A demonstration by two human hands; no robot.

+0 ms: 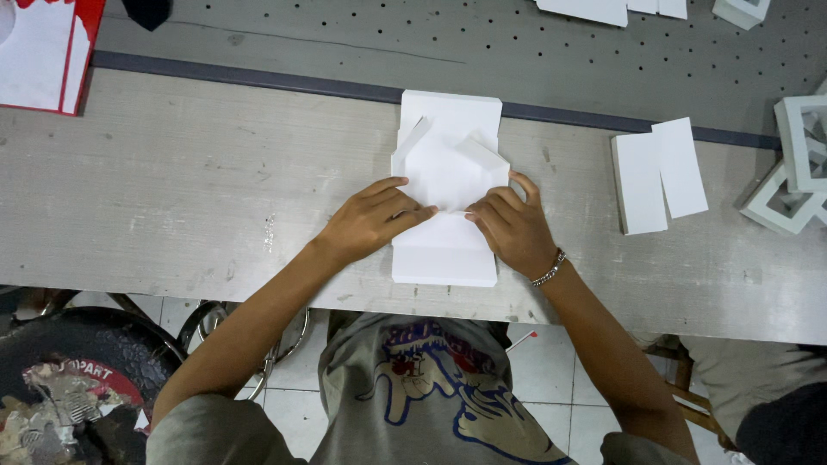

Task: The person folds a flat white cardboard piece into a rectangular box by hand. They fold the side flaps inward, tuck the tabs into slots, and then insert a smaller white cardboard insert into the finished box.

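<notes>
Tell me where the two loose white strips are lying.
In the head view, the two white strips lie side by side on the table, beyond the right hand, near the white frames.

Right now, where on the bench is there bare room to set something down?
Bare wood lies left of the white sheet, up to the red card. A narrower gap lies between sheet and white strips. Crowded far right: strips and frames.
</notes>
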